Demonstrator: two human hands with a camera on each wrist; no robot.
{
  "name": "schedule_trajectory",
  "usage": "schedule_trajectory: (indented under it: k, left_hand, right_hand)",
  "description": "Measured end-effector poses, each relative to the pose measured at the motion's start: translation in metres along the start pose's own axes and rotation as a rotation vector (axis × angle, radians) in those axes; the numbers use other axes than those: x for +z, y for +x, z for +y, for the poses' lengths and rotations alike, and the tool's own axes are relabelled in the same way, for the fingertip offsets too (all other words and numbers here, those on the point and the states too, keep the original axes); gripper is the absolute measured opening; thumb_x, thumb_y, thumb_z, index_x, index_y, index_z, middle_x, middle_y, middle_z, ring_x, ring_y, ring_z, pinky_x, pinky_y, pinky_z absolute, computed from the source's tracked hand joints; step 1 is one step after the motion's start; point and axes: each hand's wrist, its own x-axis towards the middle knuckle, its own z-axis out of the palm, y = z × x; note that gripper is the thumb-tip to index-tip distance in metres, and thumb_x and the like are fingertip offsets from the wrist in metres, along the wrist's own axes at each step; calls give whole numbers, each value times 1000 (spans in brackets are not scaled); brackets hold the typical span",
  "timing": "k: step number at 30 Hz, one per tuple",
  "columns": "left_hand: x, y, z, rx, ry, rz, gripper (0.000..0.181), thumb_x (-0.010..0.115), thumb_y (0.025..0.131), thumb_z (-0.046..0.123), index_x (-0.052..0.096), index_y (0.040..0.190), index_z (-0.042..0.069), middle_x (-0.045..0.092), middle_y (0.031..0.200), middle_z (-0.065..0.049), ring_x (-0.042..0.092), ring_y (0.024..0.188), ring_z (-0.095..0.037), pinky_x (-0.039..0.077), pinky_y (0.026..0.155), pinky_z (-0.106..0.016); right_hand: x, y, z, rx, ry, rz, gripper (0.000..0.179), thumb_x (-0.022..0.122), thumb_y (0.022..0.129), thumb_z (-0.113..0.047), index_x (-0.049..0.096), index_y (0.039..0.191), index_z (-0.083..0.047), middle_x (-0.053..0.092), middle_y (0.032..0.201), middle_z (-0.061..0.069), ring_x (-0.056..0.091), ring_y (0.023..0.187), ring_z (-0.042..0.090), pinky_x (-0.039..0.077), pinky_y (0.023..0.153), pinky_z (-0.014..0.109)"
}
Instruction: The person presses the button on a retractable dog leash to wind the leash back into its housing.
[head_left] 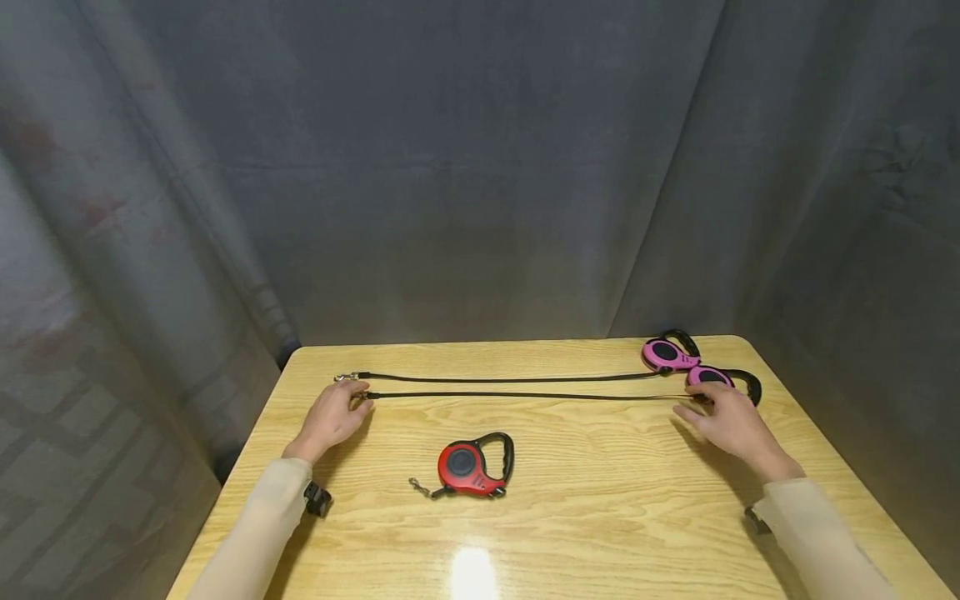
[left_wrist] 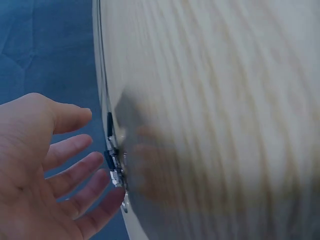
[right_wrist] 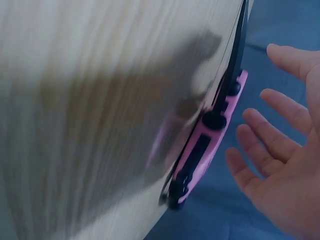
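Observation:
Two pink retractable dog leashes lie at the back right of the table, their black cords drawn out leftward side by side. Over the nearer pink leash point(right_wrist: 212, 125) hovers my right hand point(head_left: 731, 421), fingers spread and relaxed, a gap showing in the right wrist view. The farther pink leash point(head_left: 670, 354) touches the nearer one. At the cords' left ends, my left hand point(head_left: 333, 417) is beside the metal clips point(left_wrist: 116, 175), its fingers loosely bent and holding nothing. In the head view it partly hides the nearer clip. A red retractable leash point(head_left: 474, 479) lies front centre.
The light wooden table point(head_left: 585, 517) has its back edge against a grey curtain point(head_left: 465, 208). More curtain hangs at both sides. The red leash's short clip point(head_left: 422, 487) points left.

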Motion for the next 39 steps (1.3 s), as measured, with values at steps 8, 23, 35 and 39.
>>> schedule_trajectory:
  k: [8,23,35,39]
  left_hand:
    - [3,4,-2,-16,14,-27,38,67,104,17,69,136,-3,65,141,-29,58,132,-52,48,107,-66]
    - [3,7,-8,-38,103,-11,24,77,100,19,78,120,7,75,116,-17,71,100,-36,58,84,-55]
    - [3,5,-9,-60,123,-25,20,76,101,23,79,116,9,75,111,-13,70,89,-28,57,75,-49]
    - [2,4,-9,-98,107,-52,18,77,100,25,79,110,10,74,104,-9,68,83,-23,55,72,-45]
  right_hand:
    - [-19,1,31,98,-114,50,63,84,90,-39,68,123,12,70,105,31,65,88,43,50,68,52]
    - [-20,1,63,117,-149,38,39,86,86,-32,72,95,2,58,75,8,46,70,23,31,61,34]
    - [-17,-1,71,140,-204,39,46,84,86,-26,72,110,11,70,87,27,60,76,40,39,68,53]
    - [-14,-3,69,150,-201,49,47,84,87,-31,73,107,10,73,87,26,61,74,40,36,71,56]
